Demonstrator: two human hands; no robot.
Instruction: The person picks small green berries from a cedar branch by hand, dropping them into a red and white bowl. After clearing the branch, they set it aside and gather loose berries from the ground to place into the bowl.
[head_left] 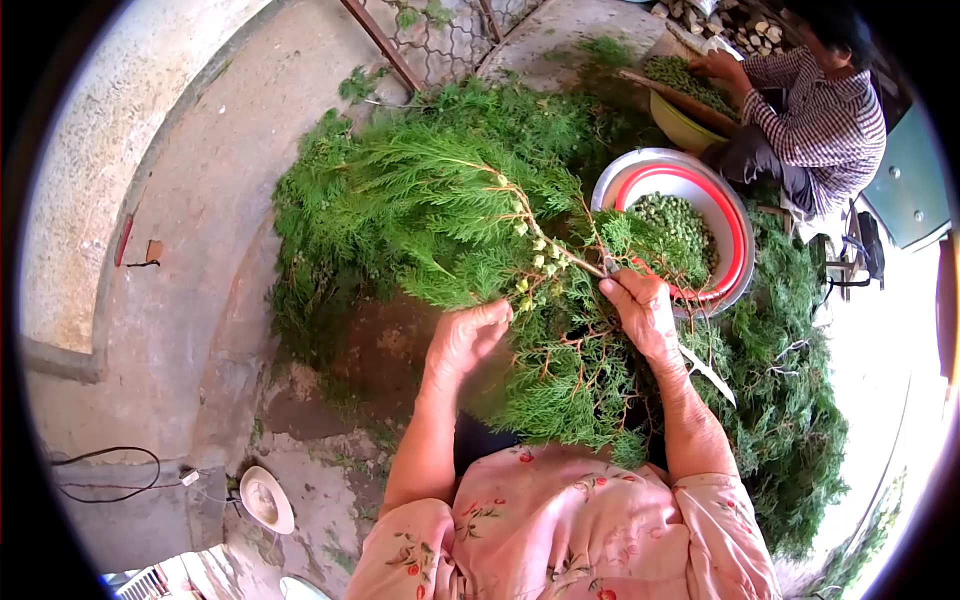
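Note:
My right hand (640,308) is closed around the woody stem of a leafy conifer branch (535,225). Pale green cones (540,258) cluster along that stem, and its feathery foliage fans out to the upper left. My left hand (468,338) is at the lower edge of the foliage, beside the cones, its thumb and fingers pinched together; whatever is between them is hidden. A reddish-twigged sprig (570,370) hangs between my forearms over my lap. Below my right wrist, a pale curved strip like a blade (708,376) sticks out; its other end is hidden.
A metal basin (745,215) with a red-rimmed inner bowl holds green cones (680,230). Cut branches (340,220) are heaped ahead and at right (785,430). A co-worker (820,120) sits upper right, hands at a tray of cones (690,82). A hat (267,499) lies lower left.

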